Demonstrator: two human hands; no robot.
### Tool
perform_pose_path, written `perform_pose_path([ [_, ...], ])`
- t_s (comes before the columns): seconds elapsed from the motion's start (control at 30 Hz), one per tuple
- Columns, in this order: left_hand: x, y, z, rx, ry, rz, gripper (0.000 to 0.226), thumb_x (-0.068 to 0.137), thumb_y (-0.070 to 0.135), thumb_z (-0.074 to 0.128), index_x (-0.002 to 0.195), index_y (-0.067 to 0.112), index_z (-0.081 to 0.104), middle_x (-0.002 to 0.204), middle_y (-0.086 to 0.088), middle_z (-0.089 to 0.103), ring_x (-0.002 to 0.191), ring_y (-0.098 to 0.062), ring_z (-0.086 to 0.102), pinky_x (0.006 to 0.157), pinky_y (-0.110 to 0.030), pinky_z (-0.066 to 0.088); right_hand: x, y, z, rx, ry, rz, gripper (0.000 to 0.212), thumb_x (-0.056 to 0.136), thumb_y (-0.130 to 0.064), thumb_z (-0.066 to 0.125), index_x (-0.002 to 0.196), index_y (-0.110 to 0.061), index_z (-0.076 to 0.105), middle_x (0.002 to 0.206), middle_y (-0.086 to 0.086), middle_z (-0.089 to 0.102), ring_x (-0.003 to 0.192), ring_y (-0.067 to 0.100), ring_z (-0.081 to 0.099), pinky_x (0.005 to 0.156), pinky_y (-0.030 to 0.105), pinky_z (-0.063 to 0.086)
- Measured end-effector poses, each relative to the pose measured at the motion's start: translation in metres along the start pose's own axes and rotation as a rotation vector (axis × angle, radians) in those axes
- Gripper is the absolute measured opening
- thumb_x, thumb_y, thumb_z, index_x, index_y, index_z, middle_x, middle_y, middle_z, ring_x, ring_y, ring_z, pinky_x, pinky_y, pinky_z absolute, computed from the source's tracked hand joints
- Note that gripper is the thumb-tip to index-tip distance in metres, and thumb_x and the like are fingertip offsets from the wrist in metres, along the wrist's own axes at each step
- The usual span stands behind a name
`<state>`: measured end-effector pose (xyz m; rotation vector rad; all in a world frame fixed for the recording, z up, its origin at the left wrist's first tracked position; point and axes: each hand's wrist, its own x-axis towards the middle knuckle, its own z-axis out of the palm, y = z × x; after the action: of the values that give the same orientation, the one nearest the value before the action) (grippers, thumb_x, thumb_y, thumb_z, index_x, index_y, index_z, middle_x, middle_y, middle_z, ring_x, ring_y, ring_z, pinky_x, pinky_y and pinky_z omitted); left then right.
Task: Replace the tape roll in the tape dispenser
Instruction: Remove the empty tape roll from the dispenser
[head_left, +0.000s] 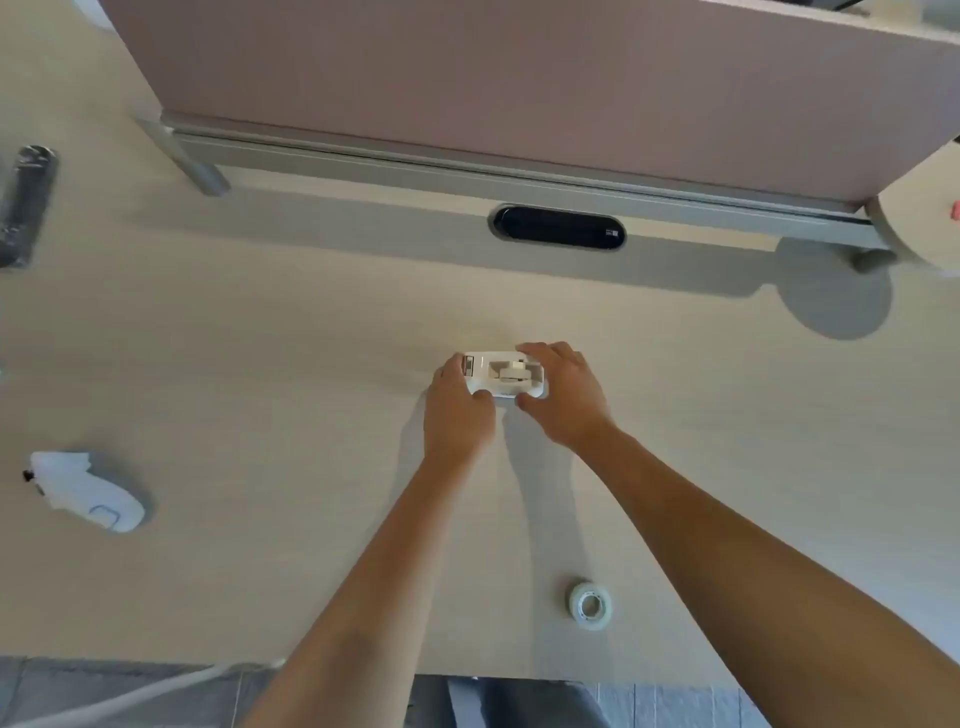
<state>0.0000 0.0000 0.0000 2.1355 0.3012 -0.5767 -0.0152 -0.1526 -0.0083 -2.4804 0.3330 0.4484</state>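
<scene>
two bare forearms, no sleeves; left hand (457, 410) and right hand (563, 395) ringless, ungloved

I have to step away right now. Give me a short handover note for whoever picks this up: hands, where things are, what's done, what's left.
Left hand: gripping the left end of the tape dispenser.
Right hand: gripping its right end.
The dispenser sits on the desk, mid-desk, with a white hub in its cradle; no tape seems to be on it, though it is too small to be sure.
The tape roll lies flat near the desk's front edge, beside the right forearm, untouched.
Done: apparently the old roll is out.
Left: fit the roll on the hub and seat it in the dispenser.
</scene>
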Motion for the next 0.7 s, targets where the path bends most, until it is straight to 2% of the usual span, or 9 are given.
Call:
perform_pose_path([
  [0.17,-0.006,-0.009,0.007,0.012,0.016,0.012,0.061,0.092,0.000,0.047,0.152,0.011,0.043,0.153,-0.010,0.052,0.139,-0.031,0.050,0.111,-0.044,0.046,-0.005,0.003,0.003,0.029,0.020,0.026,0.064,0.080,-0.018,0.081,0.140,-0.026,0.060,0.132,0.004,0.063,0.120,0.029,0.059,0.093,0.036,0.050],
  [0.37,-0.032,-0.024,0.009,0.000,0.024,0.018,0.062,0.092,-0.002,0.049,0.153,0.009,0.042,0.154,-0.011,0.050,0.141,-0.031,0.048,0.112,-0.042,0.044,-0.035,0.007,0.015,0.022,0.016,0.023,0.062,0.082,-0.019,0.080,0.140,-0.027,0.059,0.132,0.002,0.062,0.121,0.026,0.058,0.090,0.032,0.048],
  [0.53,-0.067,-0.045,0.010,-0.008,0.029,0.015,0.061,0.093,-0.001,0.051,0.153,0.010,0.043,0.155,-0.009,0.050,0.142,-0.028,0.049,0.105,-0.029,0.041,-0.071,0.014,0.030,0.036,0.026,0.000,0.063,0.084,-0.020,0.081,0.142,-0.027,0.058,0.134,0.001,0.062,0.123,0.025,0.057,0.091,0.033,0.050],
  [0.7,-0.103,-0.070,0.013,-0.027,0.034,0.036,0.062,0.093,-0.002,0.052,0.152,0.011,0.043,0.152,-0.009,0.053,0.140,-0.027,0.050,0.110,-0.035,0.044,-0.107,0.025,0.044,0.038,0.024,-0.025,0.064,0.083,-0.021,0.082,0.142,-0.027,0.059,0.131,0.000,0.063,0.119,0.025,0.058,0.086,0.027,0.046],
])
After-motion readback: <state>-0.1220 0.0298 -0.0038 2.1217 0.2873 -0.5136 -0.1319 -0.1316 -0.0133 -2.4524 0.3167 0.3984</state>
